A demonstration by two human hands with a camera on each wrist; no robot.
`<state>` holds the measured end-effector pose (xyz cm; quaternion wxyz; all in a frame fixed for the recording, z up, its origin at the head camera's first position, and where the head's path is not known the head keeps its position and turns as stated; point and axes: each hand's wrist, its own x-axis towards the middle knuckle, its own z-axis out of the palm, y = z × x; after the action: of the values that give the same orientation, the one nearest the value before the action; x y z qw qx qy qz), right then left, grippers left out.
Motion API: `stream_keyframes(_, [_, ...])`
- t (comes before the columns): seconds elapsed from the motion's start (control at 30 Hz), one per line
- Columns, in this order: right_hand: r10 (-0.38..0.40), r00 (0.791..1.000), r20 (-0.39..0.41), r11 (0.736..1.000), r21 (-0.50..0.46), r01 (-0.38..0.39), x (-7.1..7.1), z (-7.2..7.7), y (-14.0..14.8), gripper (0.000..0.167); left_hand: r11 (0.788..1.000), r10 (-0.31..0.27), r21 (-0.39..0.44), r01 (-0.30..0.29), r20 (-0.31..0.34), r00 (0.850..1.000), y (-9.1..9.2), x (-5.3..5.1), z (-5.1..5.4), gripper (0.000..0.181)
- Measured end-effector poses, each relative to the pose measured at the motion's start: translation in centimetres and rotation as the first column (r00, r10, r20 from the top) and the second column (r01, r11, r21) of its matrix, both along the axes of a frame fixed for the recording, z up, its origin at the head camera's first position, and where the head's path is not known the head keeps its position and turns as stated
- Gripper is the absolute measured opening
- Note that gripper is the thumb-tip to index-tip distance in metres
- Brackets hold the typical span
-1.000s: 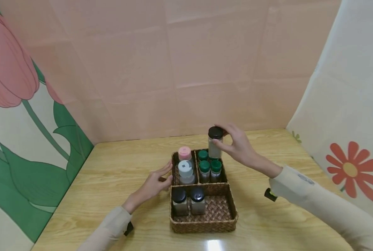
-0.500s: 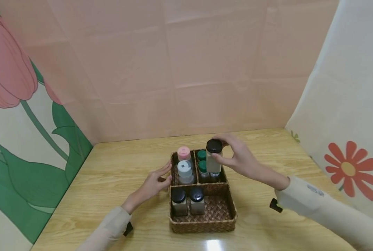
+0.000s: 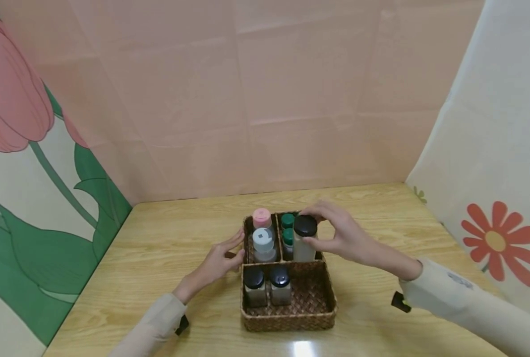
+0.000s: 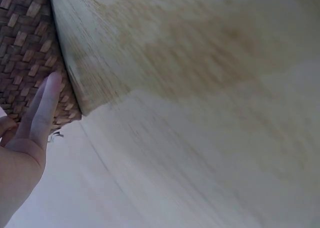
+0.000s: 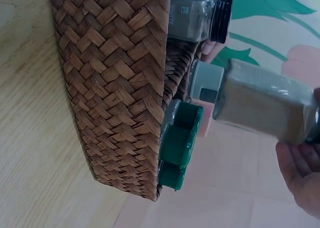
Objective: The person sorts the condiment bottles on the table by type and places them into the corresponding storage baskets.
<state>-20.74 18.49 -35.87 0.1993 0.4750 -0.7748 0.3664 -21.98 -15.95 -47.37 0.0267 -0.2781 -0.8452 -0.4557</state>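
Note:
My right hand [image 3: 346,235] pinches a clear square spice jar [image 5: 267,100] by its black lid, with pale brown powder inside. The jar hangs upright over the woven basket [image 3: 289,323], near the divider, apart from the green caps [image 5: 181,143] in the right wrist view. With straight fingers my left hand [image 3: 215,263] touches the basket's left outer wall; the left wrist view shows those fingers [image 4: 44,110] flat on the weave. Two black-lidded jars [image 3: 255,287] stand at the left of the front compartment.
In the back left compartment are a pink-capped bottle [image 3: 262,218] and a white-capped bottle [image 3: 263,241]. Green-capped bottles [image 3: 287,221] fill the back right one, partly hidden by the held jar. Everything stands on a wooden table [image 3: 171,233], with a pink sheet [image 3: 247,99] behind.
My right hand has brought the jar down and toward the front, from over the back right compartment to near the divider. My left hand has stayed at the basket's side.

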Motion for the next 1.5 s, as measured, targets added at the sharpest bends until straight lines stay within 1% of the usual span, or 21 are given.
stream_keyframes(0.17, [0.093, 0.996, 0.01, 0.995, 0.031, -0.094, 0.2, 0.0, 0.1, 0.059, 1.0, -0.007, 0.022, 0.007, 0.023, 1.0, 0.0, 0.0, 0.1, 0.052])
stream_keyframes(0.3, [0.127, 0.992, 0.028, 0.99, 0.057, -0.128, 0.4, -0.3, 0.3, 0.057, 0.999, -0.017, 0.047, 0.016, 0.022, 1.0, -0.1, -0.1, 0.0, 0.052])
stream_keyframes(0.37, [0.132, 0.99, 0.05, 0.988, 0.068, -0.135, 0.4, -0.5, 0.4, 0.055, 0.998, -0.023, 0.06, 0.022, 0.025, 0.999, -0.1, -0.1, -0.1, 0.052])
stream_keyframes(0.43, [0.13, 0.988, 0.084, 0.987, 0.079, -0.137, 0.5, -0.7, 0.5, 0.053, 0.998, -0.025, 0.06, 0.024, 0.028, 0.999, -0.1, -0.1, -0.1, 0.052])
stream_keyframes(0.53, [0.121, 0.984, 0.13, 0.986, 0.097, -0.134, 0.8, -0.8, 0.7, 0.05, 0.999, -0.013, 0.036, 0.012, 0.027, 1.0, 0.0, 0.0, -0.1, 0.052])
stream_keyframes(0.7, [0.131, 0.978, 0.162, 0.98, 0.125, -0.152, 1.2, -1.0, 0.9, 0.047, 1.0, 0.018, -0.02, -0.018, 0.003, 1.0, 0.0, 0.1, 0.0, 0.053])
stream_keyframes(0.83, [0.129, 0.972, 0.198, 0.974, 0.161, -0.162, 1.4, -1.4, 1.0, 0.045, 0.999, 0.017, -0.033, -0.018, -0.015, 1.0, 0.0, 0.1, 0.0, 0.053])
stream_keyframes(0.9, [0.115, 0.969, 0.219, 0.97, 0.187, -0.157, 1.5, -1.7, 1.0, 0.044, 0.999, 0.017, -0.033, -0.017, -0.022, 1.0, 0.0, 0.1, 0.0, 0.053])
stream_keyframes(1.07, [0.087, 0.964, 0.25, 0.96, 0.238, -0.149, 1.6, -2.8, 1.0, 0.045, 1.0, 0.01, -0.018, -0.011, -0.011, 1.0, 0.0, 0.1, 0.2, 0.053])
stream_keyframes(1.27, [0.06, 0.948, 0.313, 0.952, 0.268, -0.149, 1.5, -4.1, 0.9, 0.044, 1.0, 0.006, -0.005, -0.006, -0.002, 1.0, 0.1, 0.1, 0.1, 0.053])
stream_keyframes(1.5, [0.047, 0.947, 0.319, 0.939, 0.309, -0.15, 1.5, -5.4, 0.7, 0.043, 1.0, -0.006, 0.028, 0.006, 0.0, 1.0, 0.0, 0.0, -0.3, 0.052])
